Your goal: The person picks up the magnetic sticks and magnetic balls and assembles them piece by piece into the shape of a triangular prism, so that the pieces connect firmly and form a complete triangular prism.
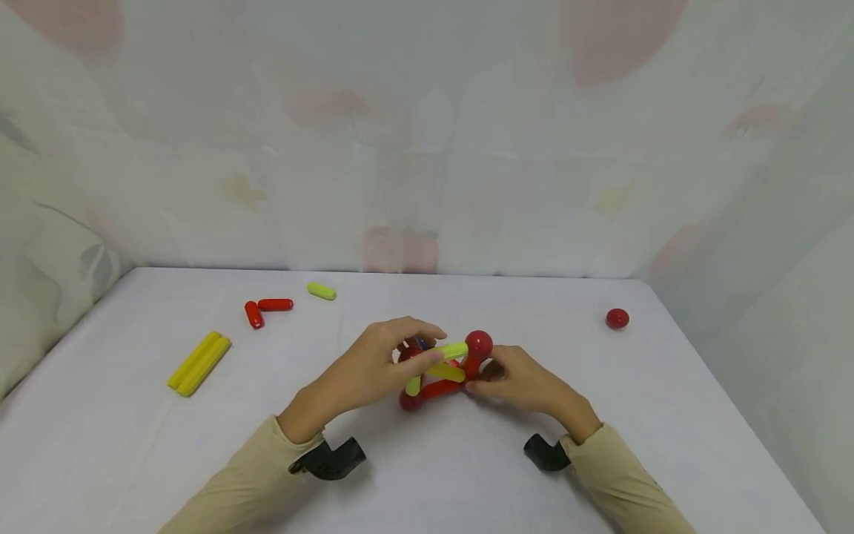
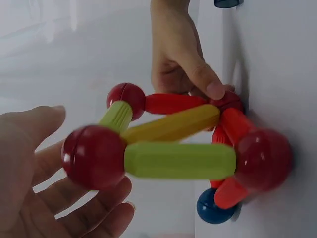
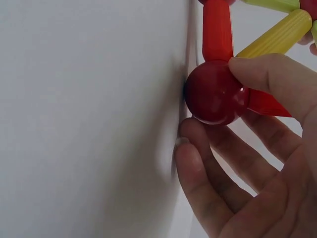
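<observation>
A frame of magnetic rods and balls stands on the table between the hands. It has red balls (image 1: 479, 343), a light green rod (image 2: 181, 160), a yellow rod (image 2: 171, 124), red rods (image 3: 217, 29) and a blue ball (image 2: 216, 206) low at the back. My left hand (image 1: 376, 363) is around the left side, fingers spread and relaxed near a raised red ball (image 2: 94, 157). My right hand (image 1: 527, 382) pinches a lower red ball (image 3: 216, 92) between thumb and fingers. In the head view that ball is mostly hidden by the thumb.
Two yellow rods (image 1: 199, 363) lie side by side at the left. Farther back are two short red rods (image 1: 275, 304) and a light green rod (image 1: 322, 291). A lone red ball (image 1: 617, 319) sits at the far right. A patterned cloth (image 1: 467, 185) hangs behind the white table.
</observation>
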`<action>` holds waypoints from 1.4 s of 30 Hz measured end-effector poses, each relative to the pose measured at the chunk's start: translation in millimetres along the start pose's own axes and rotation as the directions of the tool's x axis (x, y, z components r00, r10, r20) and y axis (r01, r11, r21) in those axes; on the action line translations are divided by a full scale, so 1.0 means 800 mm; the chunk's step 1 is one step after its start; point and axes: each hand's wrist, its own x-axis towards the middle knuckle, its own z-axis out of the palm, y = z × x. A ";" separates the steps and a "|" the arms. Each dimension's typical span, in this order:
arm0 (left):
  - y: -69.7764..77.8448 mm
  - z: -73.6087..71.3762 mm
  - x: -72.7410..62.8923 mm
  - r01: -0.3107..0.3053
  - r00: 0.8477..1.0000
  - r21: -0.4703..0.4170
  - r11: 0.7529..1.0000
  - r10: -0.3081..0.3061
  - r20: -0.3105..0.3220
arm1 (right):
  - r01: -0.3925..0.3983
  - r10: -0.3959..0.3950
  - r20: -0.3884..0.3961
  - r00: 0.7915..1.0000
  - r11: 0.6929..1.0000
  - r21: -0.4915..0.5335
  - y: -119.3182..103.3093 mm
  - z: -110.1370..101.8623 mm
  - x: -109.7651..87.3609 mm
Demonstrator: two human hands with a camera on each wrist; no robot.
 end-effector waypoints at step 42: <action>-0.139 -0.060 -0.006 0.403 0.908 0.171 0.899 -0.369 -0.197 | 0.043 -0.037 0.194 0.980 0.999 -0.026 -0.014 -0.016 -0.013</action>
